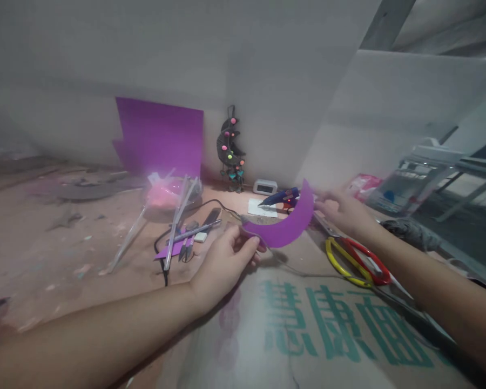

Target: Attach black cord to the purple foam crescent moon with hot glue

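My left hand [227, 258] is closed in a pinch on one tip of a purple crescent-shaped paper cutout [285, 224], holding it above the work surface. My right hand [342, 212] reaches out behind the crescent's upper tip, close to a blue hot glue gun [281, 197] lying on a white pad [262, 208]. Its fingers are blurred, partly hidden by the cutout, and I cannot make out whether they hold anything.
Yellow and red scissors [358, 259] lie right of the crescent on cardboard with green characters [328, 324]. Glue sticks [178, 221], pens and a pink bag [164, 195] lie left. A purple sheet [162, 135] and a decorated dark moon ornament [230, 148] lean on the wall beside a small white clock [264, 187].
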The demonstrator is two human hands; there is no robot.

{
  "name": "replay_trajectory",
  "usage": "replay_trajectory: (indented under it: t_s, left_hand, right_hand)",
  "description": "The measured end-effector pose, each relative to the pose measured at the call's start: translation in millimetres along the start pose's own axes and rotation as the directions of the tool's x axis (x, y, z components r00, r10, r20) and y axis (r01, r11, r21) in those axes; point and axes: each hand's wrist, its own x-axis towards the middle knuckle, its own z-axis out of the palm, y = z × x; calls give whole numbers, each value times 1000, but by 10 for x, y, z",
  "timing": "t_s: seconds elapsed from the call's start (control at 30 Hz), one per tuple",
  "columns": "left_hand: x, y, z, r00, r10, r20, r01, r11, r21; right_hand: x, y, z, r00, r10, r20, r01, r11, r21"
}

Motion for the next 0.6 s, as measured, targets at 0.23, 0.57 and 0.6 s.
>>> replay_trajectory:
  t_s: [0.23, 0.57, 0.6]
  left_hand:
    - [-2, -48, -10, 999, 10, -34, -9, 1000, 12]
    - [6, -75, -23, 999, 6, -42, -2, 996, 87]
    - [6, -71, -25, 999, 18, -26, -15, 993, 116]
  right_hand:
    - [-783, -380, -171, 944, -161, 287, 77, 956, 282]
    - [-1274, -591, -91, 836, -299, 460, 328, 944, 18]
    - [-1264, -568, -112, 838, -294, 460, 328, 945, 6]
